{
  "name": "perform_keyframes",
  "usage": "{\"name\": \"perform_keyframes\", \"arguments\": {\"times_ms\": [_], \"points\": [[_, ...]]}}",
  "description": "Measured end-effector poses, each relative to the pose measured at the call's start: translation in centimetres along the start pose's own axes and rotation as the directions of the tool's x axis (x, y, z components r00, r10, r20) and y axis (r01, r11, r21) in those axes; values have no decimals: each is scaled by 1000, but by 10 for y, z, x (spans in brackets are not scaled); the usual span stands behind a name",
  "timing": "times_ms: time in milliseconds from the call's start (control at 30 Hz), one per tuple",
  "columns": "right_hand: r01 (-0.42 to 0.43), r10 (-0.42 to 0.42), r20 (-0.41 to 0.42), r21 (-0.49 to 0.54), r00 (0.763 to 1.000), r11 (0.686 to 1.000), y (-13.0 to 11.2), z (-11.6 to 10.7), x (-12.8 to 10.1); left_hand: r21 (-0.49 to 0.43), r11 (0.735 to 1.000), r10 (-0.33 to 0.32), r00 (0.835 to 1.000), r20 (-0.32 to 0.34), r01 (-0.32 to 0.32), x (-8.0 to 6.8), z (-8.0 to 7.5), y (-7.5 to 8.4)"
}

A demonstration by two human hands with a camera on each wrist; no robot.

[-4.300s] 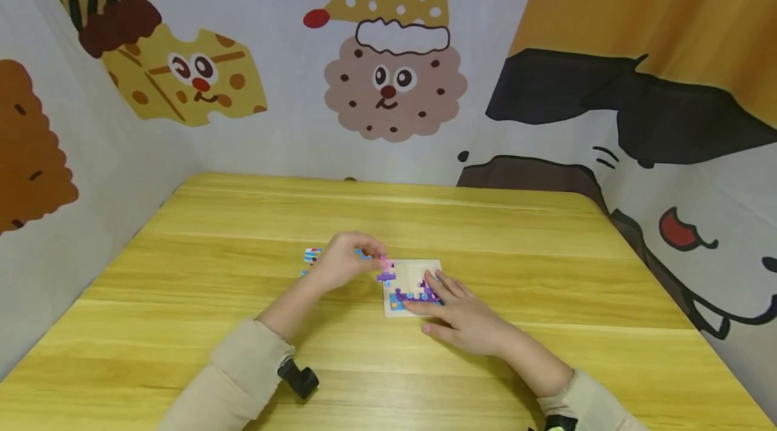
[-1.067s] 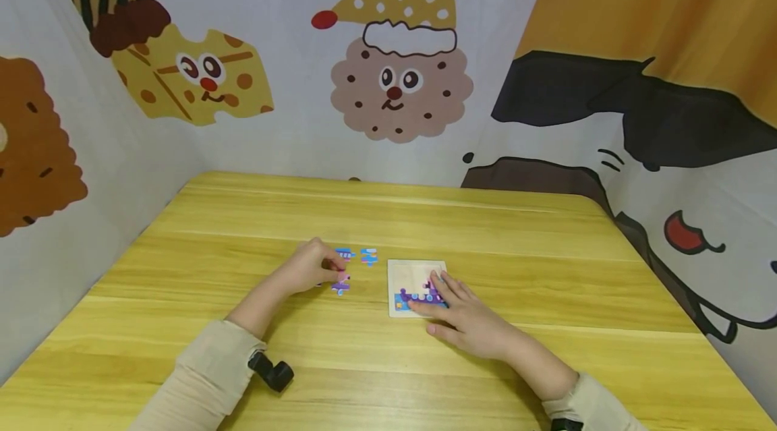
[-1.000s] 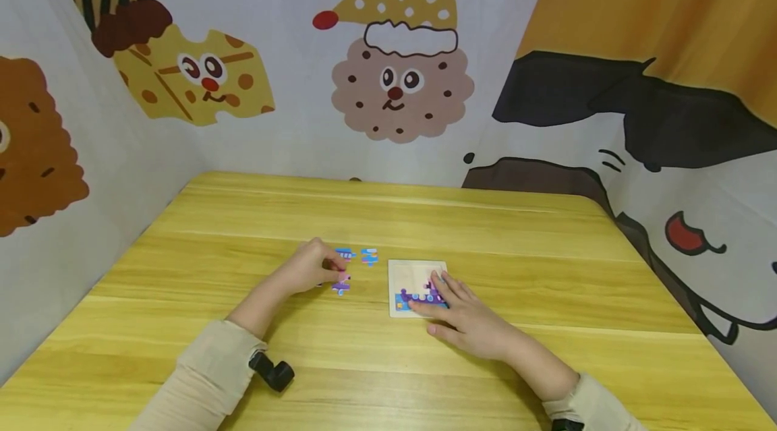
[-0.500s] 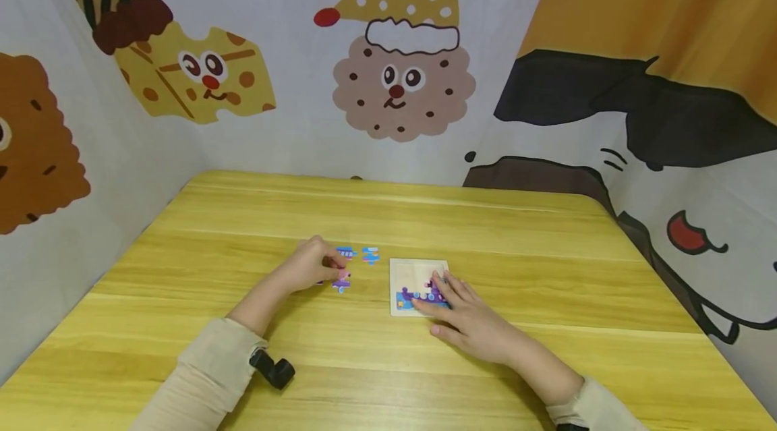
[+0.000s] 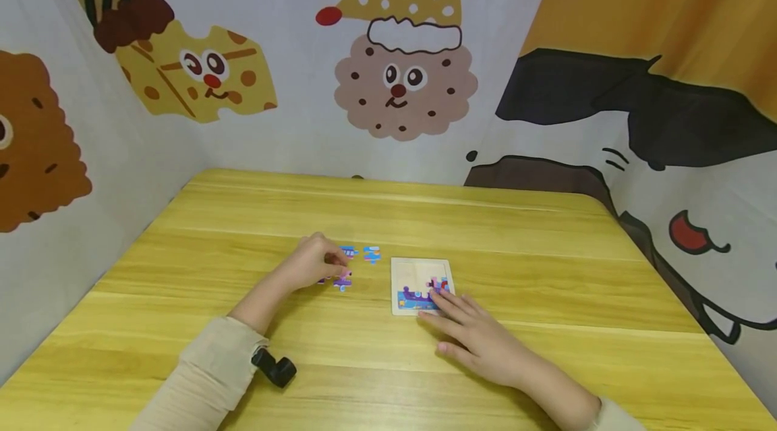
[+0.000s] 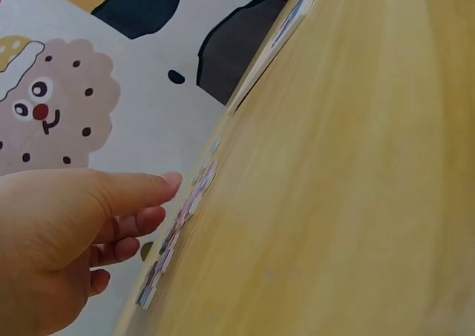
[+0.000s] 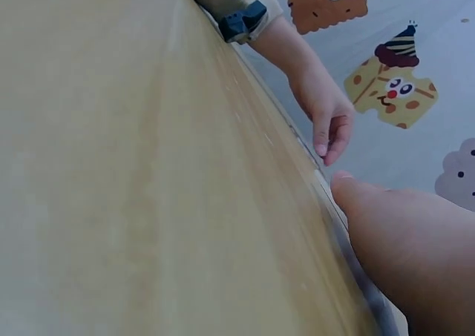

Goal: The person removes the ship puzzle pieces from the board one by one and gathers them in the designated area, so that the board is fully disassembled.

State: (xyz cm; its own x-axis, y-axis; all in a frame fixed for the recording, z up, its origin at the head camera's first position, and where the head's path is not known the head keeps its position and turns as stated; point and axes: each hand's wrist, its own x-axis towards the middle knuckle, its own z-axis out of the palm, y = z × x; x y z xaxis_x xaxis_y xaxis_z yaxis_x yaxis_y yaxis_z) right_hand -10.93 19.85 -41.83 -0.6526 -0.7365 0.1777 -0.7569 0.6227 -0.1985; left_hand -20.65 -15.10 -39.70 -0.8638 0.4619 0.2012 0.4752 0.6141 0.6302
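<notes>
Now I see right hand (image 5: pixel 479 336) slid back toward 6 o'clock off puzzle board (image 5: pixel 403 276), fingers flat, empty; left hand (image 5: pixel 312 262) unchanged, fingertips loosely curled on loose pieces (image 5: pixel 343 278).

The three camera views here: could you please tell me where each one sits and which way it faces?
Head: worn on the head, looking forward and down at the table, puzzle board, loose pieces, both hands and sleeves.
Left wrist: low beside the left hand, skimming along the tabletop towards the loose pieces and the board's edge.
Right wrist: low behind the right hand, looking across the table at the left hand.
Shared: all three show the left hand.
</notes>
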Motion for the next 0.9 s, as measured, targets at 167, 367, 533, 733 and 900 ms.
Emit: {"name": "perform_keyframes", "arguments": {"times_ms": [167, 367, 533, 733, 900], "points": [[-9, 9, 18, -3, 1000, 1000, -4, 1, -4, 16, 1000, 4, 1000, -17, -4, 0, 0, 6], [-23, 23, 26, -7, 999, 1000, -5, 2, -5, 26, 1000, 18, 999, -36, -17, 3, 4, 13], [-33, 33, 35, -18, 999, 999, -6, 3, -5, 7, 999, 43, 999, -34, -43, 7, 11, 22], [-41, 42, 44, -19, 998, 999, -7, 3, -5, -47, 997, 62, 998, -16, -63, 13, 23, 34], [-38, 39, 39, -23, 998, 999, -6, 5, -6, -66, 994, 85, 996, 3, -84, 20, 33, 41]]}}
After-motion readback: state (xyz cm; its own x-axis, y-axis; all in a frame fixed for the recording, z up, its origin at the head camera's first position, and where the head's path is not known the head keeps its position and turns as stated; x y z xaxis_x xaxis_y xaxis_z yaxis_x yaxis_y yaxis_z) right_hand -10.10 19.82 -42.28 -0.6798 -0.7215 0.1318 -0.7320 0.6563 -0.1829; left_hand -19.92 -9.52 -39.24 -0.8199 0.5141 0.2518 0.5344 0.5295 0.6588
